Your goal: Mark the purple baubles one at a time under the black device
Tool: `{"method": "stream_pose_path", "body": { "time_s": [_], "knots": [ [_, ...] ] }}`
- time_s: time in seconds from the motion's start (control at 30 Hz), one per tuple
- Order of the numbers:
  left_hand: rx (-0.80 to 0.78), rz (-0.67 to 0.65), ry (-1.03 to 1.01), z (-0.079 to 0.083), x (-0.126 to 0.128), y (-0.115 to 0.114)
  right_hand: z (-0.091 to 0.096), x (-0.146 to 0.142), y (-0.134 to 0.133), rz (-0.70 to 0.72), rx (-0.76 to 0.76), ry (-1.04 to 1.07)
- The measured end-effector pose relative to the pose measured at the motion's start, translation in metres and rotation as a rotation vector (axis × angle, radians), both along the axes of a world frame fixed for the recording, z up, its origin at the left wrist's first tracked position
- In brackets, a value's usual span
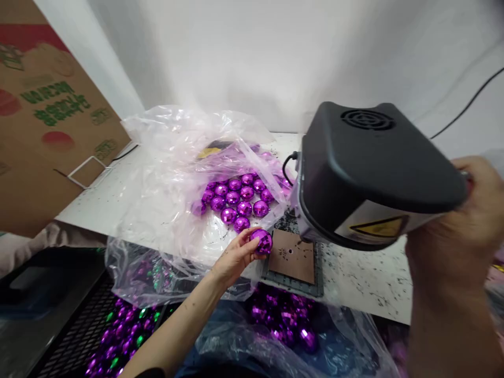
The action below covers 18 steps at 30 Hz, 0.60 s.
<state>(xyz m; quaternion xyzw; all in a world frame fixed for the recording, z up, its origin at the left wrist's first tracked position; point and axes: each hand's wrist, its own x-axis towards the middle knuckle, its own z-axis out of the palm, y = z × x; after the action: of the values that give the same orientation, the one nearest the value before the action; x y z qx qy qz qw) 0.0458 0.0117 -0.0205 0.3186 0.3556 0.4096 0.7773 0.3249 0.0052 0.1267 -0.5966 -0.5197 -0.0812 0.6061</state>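
My left hand [241, 253] pinches a shiny purple disco-ball bauble [262, 241] between thumb and fingers. That bauble is just at the left edge of a brown square plate [291, 257] with a small dark hole in its middle. Over the plate stands a black bench machine [378, 163] with a round vent on top and a yellow warning triangle on its front. My right hand [482, 194] is wrapped round a handle at the machine's right side, and the handle itself is mostly hidden. Several more purple baubles [233, 198] lie in a clear plastic bag [157, 173] behind my left hand.
Below the table edge, a clear bag [228, 341] holds more purple baubles [289, 317]. A black mesh crate [63, 336] with purple and green beads is at lower left. A cardboard box [55, 115] stands left. Black flecks litter the white table [362, 278].
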Motion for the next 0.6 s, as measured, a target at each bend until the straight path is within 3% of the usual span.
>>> {"method": "stream_pose_path", "body": {
  "time_s": [0.17,0.4,0.6],
  "knots": [
    [0.266,0.089,0.278,-0.007,0.029,-0.011,0.01,-0.011,0.003,0.026,0.029,0.019],
    [0.693,0.072,0.681,-0.025,0.057,-0.017,0.011,-0.012,-0.001,0.067,0.032,0.006],
    [0.908,0.069,0.819,-0.03,0.068,-0.015,0.011,-0.012,-0.001,0.071,0.0,-0.008]
  ]
}}
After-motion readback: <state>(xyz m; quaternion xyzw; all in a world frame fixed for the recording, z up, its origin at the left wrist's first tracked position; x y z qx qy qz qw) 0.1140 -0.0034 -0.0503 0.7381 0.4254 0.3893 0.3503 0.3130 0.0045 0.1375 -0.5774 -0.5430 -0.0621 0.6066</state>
